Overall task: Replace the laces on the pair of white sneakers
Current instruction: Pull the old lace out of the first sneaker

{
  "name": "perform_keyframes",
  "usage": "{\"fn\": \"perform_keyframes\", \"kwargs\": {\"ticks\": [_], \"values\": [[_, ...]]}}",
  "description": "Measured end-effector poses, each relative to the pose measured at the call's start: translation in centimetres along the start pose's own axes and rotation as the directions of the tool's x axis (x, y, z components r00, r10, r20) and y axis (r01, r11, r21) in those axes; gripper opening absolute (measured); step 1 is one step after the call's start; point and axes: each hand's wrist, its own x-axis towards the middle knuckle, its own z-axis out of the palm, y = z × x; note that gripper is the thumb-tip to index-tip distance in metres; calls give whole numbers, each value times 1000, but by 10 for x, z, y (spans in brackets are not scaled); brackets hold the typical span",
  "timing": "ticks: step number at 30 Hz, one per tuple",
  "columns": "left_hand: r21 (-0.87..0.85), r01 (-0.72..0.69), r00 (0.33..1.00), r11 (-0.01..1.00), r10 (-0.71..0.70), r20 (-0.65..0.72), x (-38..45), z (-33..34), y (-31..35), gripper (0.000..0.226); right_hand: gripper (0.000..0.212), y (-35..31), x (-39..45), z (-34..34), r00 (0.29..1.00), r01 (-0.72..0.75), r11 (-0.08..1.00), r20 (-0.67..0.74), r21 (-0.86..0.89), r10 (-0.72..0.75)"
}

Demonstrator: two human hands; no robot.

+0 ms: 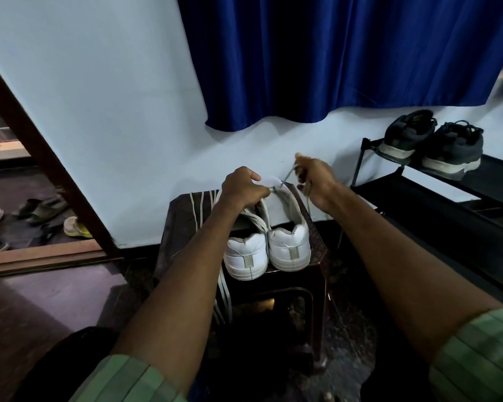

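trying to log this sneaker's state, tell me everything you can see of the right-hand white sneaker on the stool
The right-hand white sneaker looks like smooth white leather with a thick, slightly grubby rubber sole and a grey heel tab. It stands upright on the dark plastic stool, heel towards the camera, side by side against the left-hand white sneaker. Its greyish lining shows at the open collar. The left hand grips its upper near the eyelets, while the right hand pulls a thin lace up out of it. The toe is hidden.

white sneakers (269, 245) side by side, heels nearest.
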Motion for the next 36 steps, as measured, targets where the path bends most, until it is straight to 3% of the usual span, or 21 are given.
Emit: {"fn": "perform_keyframes", "kwargs": {"ticks": [1,3,5,7,8,10,13,14,15,17,18,20,22,25,28,31,33,36], "values": [[1,-1,1000,1000,1,2,0,0,0,42,28,-4,1,-1,999,-35,974,-30,225,43],[0,-2,1000,1000,2,3,0,1,0,42,31,-5,6,-5,998,3,894,-64,449,29],[1,-3,1000,1000,3,4,0,1,1,42,44,-1,8,-5,997,54,912,-78,408,-25],[6,-6,1000,1000,6,4,0,1,1,42,49,5,7,-5,985,130,991,-118,32,-126],[10,-8,1000,1000,8,2,-1,0,1,42,46,9,8,-4,970,176,947,-115,-270,-213],[9,-10,1000,1000,10,-3,-1,-1,1,42,37,14,12,-4,951,203,640,-6,-741,-308],[6,-12,1000,1000,12,0,-1,-1,0,42,46,11,9,4,985,129,321,83,-938,-153],[10,-14,1000,1000,14,1,-1,0,0,42,54,10,9,4,990,113,280,85,-953,-112],[13,-17,1000,1000,17,-1,-1,0,0,42,57,8,7,4,991,117,312,93,-943,-92],[10,-19,1000,1000,19,-6,-1,0,0,43,58,6,2,3,990,142,636,116,-759,-83],[7,-19,1000,1000,19,-8,0,-1,0,44,54,5,0,3,991,132,814,103,-566,-90],[6,-15,1000,1000,15,-2,0,-1,0,46,43,-1,-2,4,995,97,975,5,-201,-98],[3,-10,1000,1000,10,3,0,-1,0,45,40,-7,-1,2,993,99,995,-74,26,-97],[8,-6,1000,1000,6,6,-1,0,1,43,29,-8,1,-6,988,128,983,-105,133,-114],[24,-2,1000,1000,2,7,-4,0,3,42,31,-10,-1,-6,994,62,929,-103,364,-26],[160,-211,976,964,216,-10,-8,5,13,47,43,-22,-6,-1,1000,-18,907,1,422,19],[168,-354,934,920,338,118,-13,10,29,49,48,-30,-9,4,996,-34,898,89,439,-6],[17,-332,888,943,306,342,-24,18,49,28,46,-40,-15,10,982,-32,864,175,503,-65]]}}
